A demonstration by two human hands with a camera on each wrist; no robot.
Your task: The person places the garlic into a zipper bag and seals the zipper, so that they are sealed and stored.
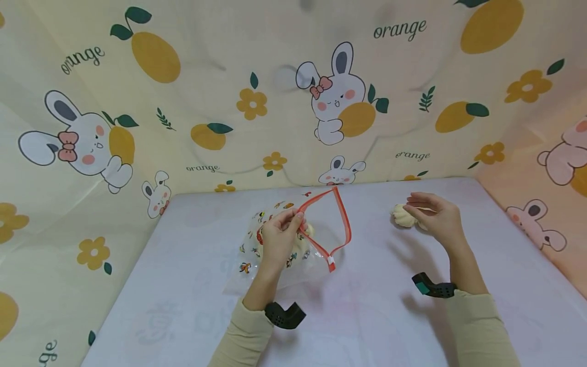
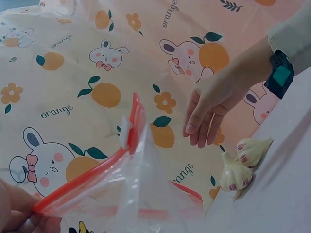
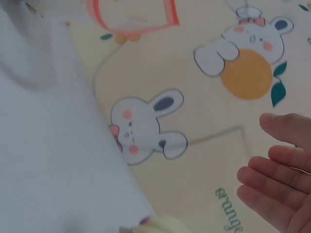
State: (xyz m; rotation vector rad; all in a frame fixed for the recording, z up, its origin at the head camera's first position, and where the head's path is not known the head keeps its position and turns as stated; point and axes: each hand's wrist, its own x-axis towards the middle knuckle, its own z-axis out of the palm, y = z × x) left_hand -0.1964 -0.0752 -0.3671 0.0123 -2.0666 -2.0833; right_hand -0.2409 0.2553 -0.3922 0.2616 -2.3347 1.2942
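Observation:
A clear zip bag point(image 1: 316, 267) with small colourful prints lies on the table, its red-edged mouth point(image 1: 347, 224) spread and facing right. My left hand point(image 1: 278, 237) pinches the near side of that red edge. A white slider point(image 1: 331, 260) sits near the lower corner of the mouth. Something pale point(image 1: 300, 247) shows through the plastic, partly behind the left hand. Two garlic bulbs point(image 2: 236, 174) stand side by side at the right. Above them hovers my right hand point(image 1: 437, 216), fingers fairly straight and holding nothing; it hides part of one bulb in the head view.
A white-covered table point(image 1: 183, 285) runs back to a cloth backdrop point(image 1: 257, 46) printed with rabbits and oranges, which also rises at both sides. Each wrist wears a black camera mount point(image 1: 285, 315).

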